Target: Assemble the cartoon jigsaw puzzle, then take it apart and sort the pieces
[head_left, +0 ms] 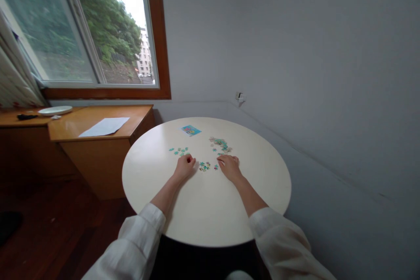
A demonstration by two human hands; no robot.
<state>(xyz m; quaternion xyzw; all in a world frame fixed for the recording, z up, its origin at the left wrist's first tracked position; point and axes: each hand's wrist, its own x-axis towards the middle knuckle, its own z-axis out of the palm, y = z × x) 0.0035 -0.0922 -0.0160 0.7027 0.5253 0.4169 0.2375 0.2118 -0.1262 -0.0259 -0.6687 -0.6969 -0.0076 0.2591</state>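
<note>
My left hand [185, 166] rests on the round white table [210, 210] with its fingers curled together; whatever may be inside them is hidden. To its right lies a small cluster of jigsaw puzzle pieces [204, 166] in green, yellow and red. My right hand [229, 167] is palm down with bent fingers, thumb and index slightly apart. A single puzzle piece [215, 167] lies just by its thumb. Beyond the right hand is a heap of puzzle pieces [221, 143], some face up and some showing pale backs. Scattered green pieces [180, 151] lie behind the left hand.
A blue picture card [190, 130] lies at the table's far side. On the left stands a wooden desk [141, 124] with a white sheet of paper [104, 127] and a white plate [55, 110]. A wall [328, 96] runs close along the right, with a socket and plug [240, 96].
</note>
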